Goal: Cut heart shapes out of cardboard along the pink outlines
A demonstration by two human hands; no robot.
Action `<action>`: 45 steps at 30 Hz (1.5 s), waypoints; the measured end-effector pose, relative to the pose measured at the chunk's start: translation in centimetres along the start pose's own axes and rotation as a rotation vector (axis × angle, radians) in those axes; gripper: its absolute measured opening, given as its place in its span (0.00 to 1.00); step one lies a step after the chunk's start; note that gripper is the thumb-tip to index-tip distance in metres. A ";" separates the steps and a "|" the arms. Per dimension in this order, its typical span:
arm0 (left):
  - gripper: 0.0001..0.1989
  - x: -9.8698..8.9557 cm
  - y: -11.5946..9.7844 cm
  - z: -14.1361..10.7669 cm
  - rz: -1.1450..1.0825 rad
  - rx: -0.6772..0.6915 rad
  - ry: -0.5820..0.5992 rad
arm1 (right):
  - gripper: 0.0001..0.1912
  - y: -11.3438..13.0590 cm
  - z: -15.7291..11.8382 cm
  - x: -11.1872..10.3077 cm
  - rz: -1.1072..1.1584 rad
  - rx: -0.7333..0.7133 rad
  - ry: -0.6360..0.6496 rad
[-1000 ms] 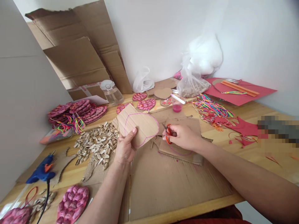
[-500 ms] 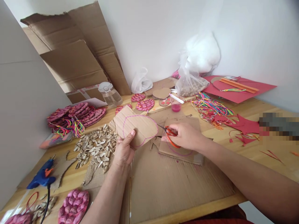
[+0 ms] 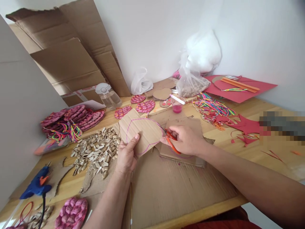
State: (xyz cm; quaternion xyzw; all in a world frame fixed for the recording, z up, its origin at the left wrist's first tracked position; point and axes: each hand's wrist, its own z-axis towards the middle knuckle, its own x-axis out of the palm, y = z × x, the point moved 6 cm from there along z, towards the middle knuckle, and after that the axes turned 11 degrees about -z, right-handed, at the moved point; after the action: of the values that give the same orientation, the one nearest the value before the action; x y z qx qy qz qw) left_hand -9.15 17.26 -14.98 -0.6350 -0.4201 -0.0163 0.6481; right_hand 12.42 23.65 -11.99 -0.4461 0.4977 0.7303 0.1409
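My left hand (image 3: 125,156) grips a piece of brown cardboard (image 3: 140,130) with a pink heart outline drawn on it, thumb on its lower edge. My right hand (image 3: 187,140) holds orange-handled scissors (image 3: 171,139), their blades at the right edge of the cardboard heart. Both hands hover over a large flat cardboard sheet (image 3: 176,187) on the wooden table (image 3: 247,152). More cut cardboard pieces (image 3: 188,152) lie under my right hand.
A heap of pale shells (image 3: 95,152) lies left of my hands. Pink decorated hearts (image 3: 71,117) with neon cords are stacked at far left. A blue glue gun (image 3: 35,186), a pink cup (image 3: 177,106), coloured strings (image 3: 213,109), red paper (image 3: 240,89), plastic bags (image 3: 193,82) and leaning cardboard (image 3: 71,57) surround the spot.
My right hand has opened the scissors and moved them left onto the edge of the cardboard heart. My left hand has kept its hold, shifting slightly.
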 end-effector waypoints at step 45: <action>0.24 0.7 0.0 -0.5 -0.014 0.011 0.037 | 0.28 -0.6 0.3 0.4 0.052 0.109 0.053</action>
State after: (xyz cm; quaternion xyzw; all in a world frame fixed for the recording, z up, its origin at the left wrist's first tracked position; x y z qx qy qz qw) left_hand -8.49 17.22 -14.53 -0.6280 -0.4123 -0.0302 0.6593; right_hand 12.37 24.09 -12.62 -0.4442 0.5516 0.6934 0.1328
